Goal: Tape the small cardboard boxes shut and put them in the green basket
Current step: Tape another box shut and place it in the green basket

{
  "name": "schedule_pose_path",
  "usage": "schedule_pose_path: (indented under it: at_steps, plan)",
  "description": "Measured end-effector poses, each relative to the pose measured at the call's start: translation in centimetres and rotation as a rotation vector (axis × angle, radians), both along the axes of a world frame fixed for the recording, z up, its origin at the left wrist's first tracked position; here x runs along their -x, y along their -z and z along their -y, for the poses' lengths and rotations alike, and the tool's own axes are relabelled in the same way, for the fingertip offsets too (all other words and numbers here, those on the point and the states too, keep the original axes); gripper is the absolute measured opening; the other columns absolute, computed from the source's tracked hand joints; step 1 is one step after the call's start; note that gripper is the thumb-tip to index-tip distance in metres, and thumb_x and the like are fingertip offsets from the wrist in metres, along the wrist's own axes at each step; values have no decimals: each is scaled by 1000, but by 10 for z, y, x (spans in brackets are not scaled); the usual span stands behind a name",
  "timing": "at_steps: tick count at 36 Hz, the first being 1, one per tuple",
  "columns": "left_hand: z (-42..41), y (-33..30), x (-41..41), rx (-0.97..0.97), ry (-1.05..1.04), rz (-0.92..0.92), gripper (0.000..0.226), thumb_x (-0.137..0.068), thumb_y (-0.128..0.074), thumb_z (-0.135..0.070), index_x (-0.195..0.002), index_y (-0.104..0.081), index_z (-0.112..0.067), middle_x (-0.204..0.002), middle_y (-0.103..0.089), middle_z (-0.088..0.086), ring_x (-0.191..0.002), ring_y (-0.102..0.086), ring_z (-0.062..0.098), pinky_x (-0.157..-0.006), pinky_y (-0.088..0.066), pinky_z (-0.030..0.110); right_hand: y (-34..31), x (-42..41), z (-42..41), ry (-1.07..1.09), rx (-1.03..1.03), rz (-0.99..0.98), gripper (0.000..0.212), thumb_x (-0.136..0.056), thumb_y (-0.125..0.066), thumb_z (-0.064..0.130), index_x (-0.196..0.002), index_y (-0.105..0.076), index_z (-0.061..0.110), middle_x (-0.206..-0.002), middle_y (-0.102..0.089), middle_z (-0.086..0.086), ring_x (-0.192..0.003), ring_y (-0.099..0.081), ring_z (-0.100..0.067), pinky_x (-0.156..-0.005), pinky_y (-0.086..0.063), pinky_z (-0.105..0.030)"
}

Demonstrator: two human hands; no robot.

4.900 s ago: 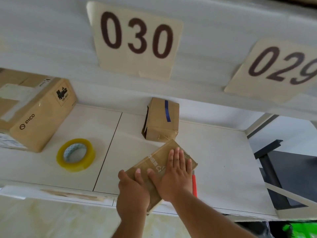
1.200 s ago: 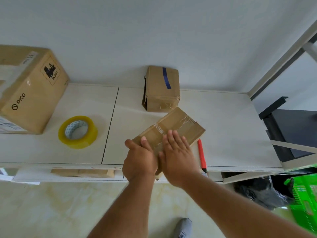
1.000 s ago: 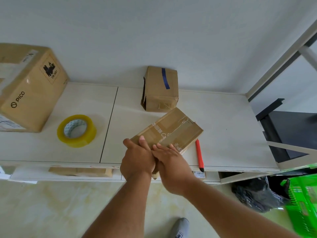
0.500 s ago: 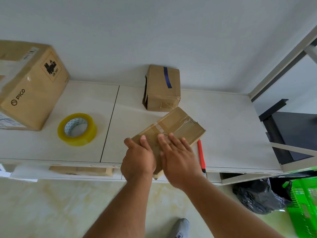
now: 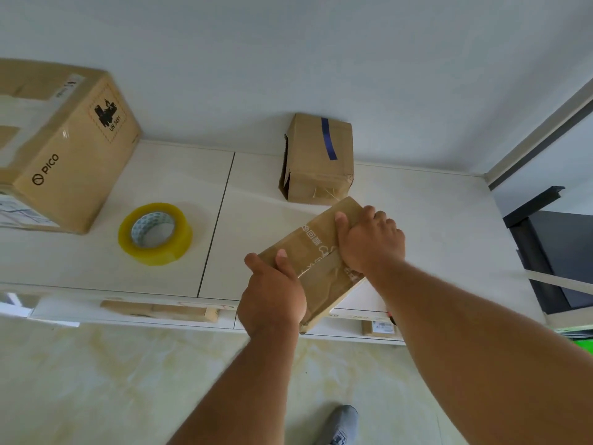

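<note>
Head view: the left hand grips the near end of the flat cardboard box, thumb on top, while the right hand curls over its far end (fingertips hidden). It sits tilted at the table edge, near the tape roll.

A plain pale wall fills the top of the view, evenly lit in soft daylight. Below it runs a white tabletop split by a thin dark seam. Underfoot, a glossy cream marble-patterned floor. At the right, a pale frame post slants upward beside a dark grey cabinet.
</note>
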State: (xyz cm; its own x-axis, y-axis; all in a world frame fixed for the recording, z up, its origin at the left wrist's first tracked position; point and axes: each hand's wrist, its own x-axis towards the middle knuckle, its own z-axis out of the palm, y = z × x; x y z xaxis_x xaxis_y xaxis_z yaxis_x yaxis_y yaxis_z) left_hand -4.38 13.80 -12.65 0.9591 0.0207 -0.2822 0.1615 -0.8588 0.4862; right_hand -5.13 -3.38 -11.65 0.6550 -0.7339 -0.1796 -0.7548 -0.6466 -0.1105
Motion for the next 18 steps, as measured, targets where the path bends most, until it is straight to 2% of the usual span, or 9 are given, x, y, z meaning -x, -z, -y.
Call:
schedule_pose_path:
  at_steps: [3, 6, 9, 13, 18]
  plan:
    - [0, 0, 0, 4, -1, 4, 54, -102, -17, -56, -132, -30, -13, -100, -69, 10, -91, -68, 38, -65, -39, 36, 0, -6, 5, 39, 1, 43, 77, -98, -14, 70, -128, -49, 8, -116, -64, -14, -105, -62, -36, -86, -50, -47]
    - [1, 1, -1, 5, 0, 3, 54, -102, -16, -57, -130, -30, -14, -99, -70, 9, -90, -69, 37, -64, -41, 35, -2, -9, 13, 51, -2, 40, 67, -100, -13, 66, -109, -53, 12, -88, -62, -6, -82, -61, -30, -71, -46, -40]
    - [1, 2, -1, 4, 1, 5, 53, -102, -15, -58, -130, -29, -15, -97, -71, 7, -88, -69, 36, -63, -42, 34, -4, -12, 19, 43, 10, 49, 66, -102, -10, 61, -97, -58, 15, -75, -57, -4, -75, -60, -27, -70, -47, -38]
    - [1, 3, 0, 6, -3, 7, 54, -102, -16, -57, -131, -29, -14, -97, -70, 8, -88, -69, 36, -64, -42, 35, 1, -12, 19, 47, -7, 67, 69, -101, -8, 60, -102, -60, 14, -86, -64, -7, -82, -62, -30, -75, -48, -41]
    - [1, 2, 0, 6, -3, 19, 54, -101, -15, -58, -129, -30, -14, -95, -70, 8, -86, -69, 36, -63, -43, 35, 4, -7, 6, -10, 45, 36, 77, -101, -11, 64, -138, -46, 6, -130, -58, -15, -118, -55, -35, -97, -42, -49]
